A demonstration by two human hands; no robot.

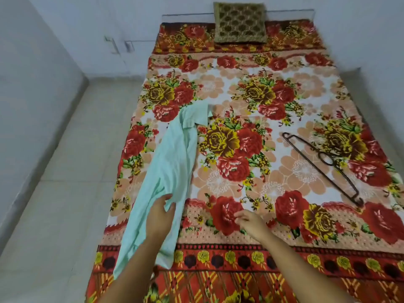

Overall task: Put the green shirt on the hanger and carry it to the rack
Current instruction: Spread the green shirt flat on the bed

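Pale green collared cloth shirt (175, 162) lies bunched lengthwise on the left side of the red floral bedspread (240, 101), collar far, hem over the near edge. Left hand (160, 215) pinches a mid-length fold. Right hand (251, 221) hovers beside it, loosely curled and holding nothing. Dark thin hanger (321, 162) lies well apart, rightward. Risk: lifted by one fold, the limp cloth may twist, hiding the neck opening, or slide floorward.
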